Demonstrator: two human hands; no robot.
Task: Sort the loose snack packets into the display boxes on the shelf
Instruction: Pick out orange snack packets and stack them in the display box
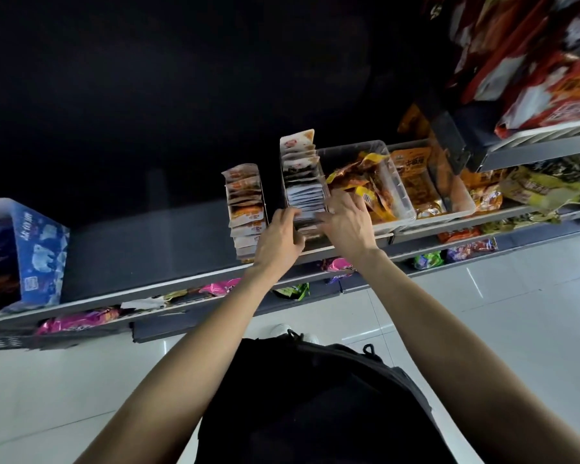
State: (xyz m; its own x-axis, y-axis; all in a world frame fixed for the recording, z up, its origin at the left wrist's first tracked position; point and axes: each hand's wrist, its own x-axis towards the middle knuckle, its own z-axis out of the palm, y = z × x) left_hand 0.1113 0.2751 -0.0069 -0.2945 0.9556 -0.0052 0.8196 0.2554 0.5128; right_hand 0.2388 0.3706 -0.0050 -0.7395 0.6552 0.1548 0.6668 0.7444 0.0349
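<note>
Two narrow rows of upright snack packets stand on the grey shelf [168, 242]. The left row [246, 209] is orange and white. The right row [303, 182] sits in a clear narrow display box. My left hand [278, 242] grips the near end of that right row from the left side. My right hand [347, 222] presses on the same near end from the right, fingers spread over the packets. To the right, a clear bin [399, 195] holds loose orange and yellow packets [365, 182].
A second clear bin [462, 202] with orange packets stands further right. A blue box [41, 252] sits at the shelf's left end. Pink, green and purple packets [81, 321] line the lower shelf. An upper shelf with red boxes [549, 102] overhangs at the right.
</note>
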